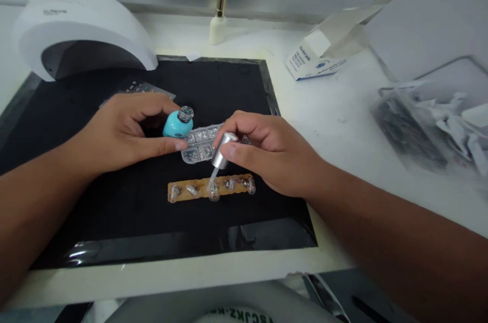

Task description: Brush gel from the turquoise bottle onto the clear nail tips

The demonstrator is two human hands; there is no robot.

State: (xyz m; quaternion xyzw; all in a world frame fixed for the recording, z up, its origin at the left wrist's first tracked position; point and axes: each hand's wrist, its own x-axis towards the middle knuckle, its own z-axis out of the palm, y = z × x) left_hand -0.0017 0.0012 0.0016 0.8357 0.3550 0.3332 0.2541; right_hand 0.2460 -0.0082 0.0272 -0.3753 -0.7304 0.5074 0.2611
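Left hand (133,129) grasps an uncapped turquoise polish bottle (176,124) between thumb and fingers, mouth up, leaning slightly right; likely tipped toward the brush side for easy reach without spilling. Right hand (263,152) pinches the silver brush cap (224,152) between thumb and fingers, other fingers curled; the grip seems pen-like for fine control. Brush (214,178) points down, its tip at the left edge of the middle nail tip (214,192); contact too small to confirm. About 5 glittery nail tips sit spaced along a tan strip (184,193), near side of the black mat (133,206); the spacing probably lets each be worked without smearing its neighbour. Just beyond the strip, a clear compartment case (195,145) of small stones lies partly behind the right hand, presumably close for picking. Farther left, a sticker sheet (143,87) lies partly behind the left hand, and a white arched lamp (91,20) stands at the far left. Far side: 1 cream bottle (218,30) with gold cap, upright; right of it, an alcohol pads box (314,61), flap raised.
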